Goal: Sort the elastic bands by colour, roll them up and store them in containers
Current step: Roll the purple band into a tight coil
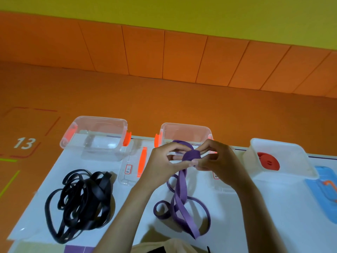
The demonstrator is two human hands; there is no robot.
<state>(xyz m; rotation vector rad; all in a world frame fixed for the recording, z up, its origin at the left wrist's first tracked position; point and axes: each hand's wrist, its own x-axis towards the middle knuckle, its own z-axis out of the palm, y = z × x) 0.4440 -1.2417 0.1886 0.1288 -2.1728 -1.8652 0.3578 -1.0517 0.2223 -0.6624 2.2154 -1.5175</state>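
Observation:
My left hand (164, 161) and my right hand (217, 161) together pinch a partly rolled purple elastic band (191, 156) above the table, in front of the middle clear container (186, 129). The band's loose length hangs down and loops on the white table (259, 207), its purple tail (182, 201) lying near me. A tangled heap of black bands (82, 201) lies at the left, in front of the left clear container (94, 136). A rolled red band (268, 162) sits inside the white container (284, 145) at the right.
A clear lid with an orange clip (135, 161) lies flat between the two clear containers. A blue lid (326, 190) lies at the right edge of the table. Beyond the table is an orange floor and padded wall, with a painted "13" (24, 143) at left.

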